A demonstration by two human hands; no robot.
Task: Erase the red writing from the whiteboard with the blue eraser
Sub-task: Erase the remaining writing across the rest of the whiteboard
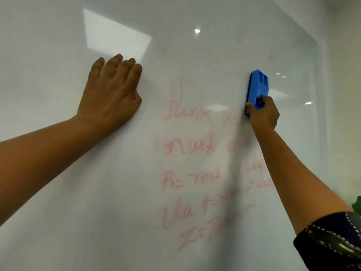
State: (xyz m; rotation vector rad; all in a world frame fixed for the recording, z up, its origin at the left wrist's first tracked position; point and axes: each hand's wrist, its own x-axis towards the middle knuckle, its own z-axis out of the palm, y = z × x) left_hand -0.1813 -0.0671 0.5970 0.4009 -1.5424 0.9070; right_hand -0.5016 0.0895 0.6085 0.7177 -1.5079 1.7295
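Red writing [195, 165] runs in several lines down the middle-right part of the whiteboard [58, 192]. Left ends of the lines are readable strokes; right ends are smeared and pale, close to a faint vertical streak below the eraser. A very faint looped mark sits above the top line.

Blue eraser [257, 90] stands upright against the board, its dark felt edge facing the surface, just right of the top line of writing. Whether the felt actually touches the board cannot be told for sure, though it looks pressed flat.

Right hand [263, 114] grips the lower end of the eraser, thumb on the left edge, fingers curled round the blue body. Arm reaches up from the lower right; a dark patterned sleeve [332, 239] covers the upper arm.

Left hand [111, 90] rests on the board, well left of the writing, fingers straight and close together, pointing up, holding nothing. Its forearm comes in from the left edge.

Ceiling lights reflect on the glossy board. A scrap of green [357, 204] shows at the right edge.
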